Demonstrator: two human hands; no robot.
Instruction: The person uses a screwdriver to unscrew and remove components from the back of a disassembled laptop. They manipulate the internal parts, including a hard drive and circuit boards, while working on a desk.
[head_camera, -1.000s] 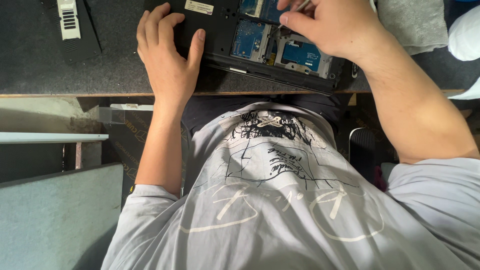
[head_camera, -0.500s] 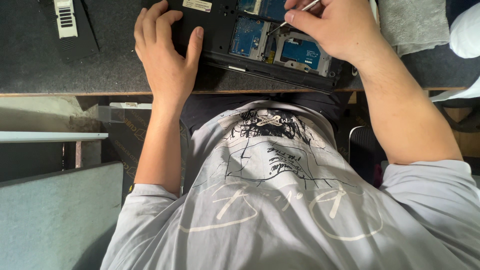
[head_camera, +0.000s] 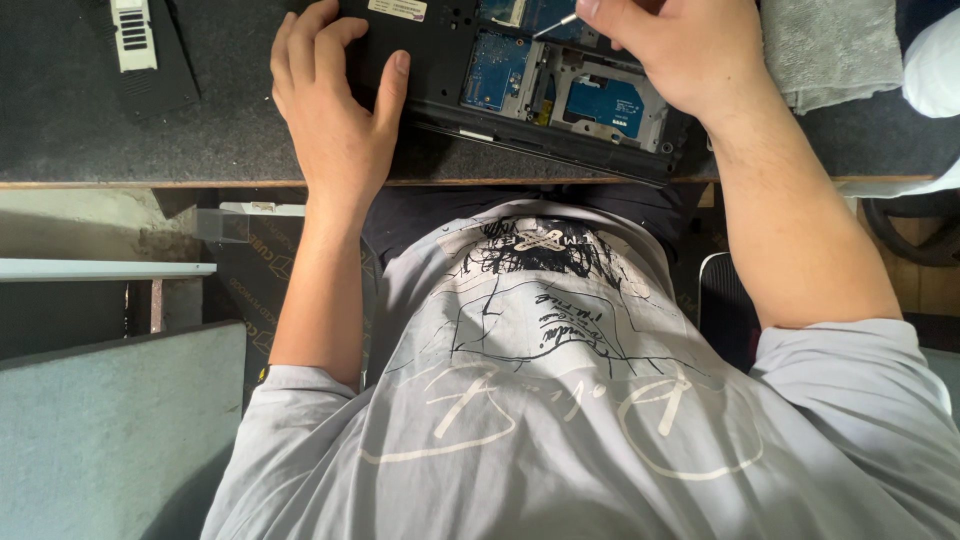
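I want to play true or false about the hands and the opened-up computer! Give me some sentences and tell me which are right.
1. The left hand lies flat on the black laptop. True.
2. The right hand holds a thin metal tool. True.
3. The laptop's inside boards are red. False: they are blue.
4. A grey cloth covers the left hand. False: it lies beside the right hand.

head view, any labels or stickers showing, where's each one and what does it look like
Sticker: top edge of the opened laptop's black underside, beside the left hand; small pale rectangle.
Label: on a black removed panel at far left of the dark mat; white strip with dark bars.
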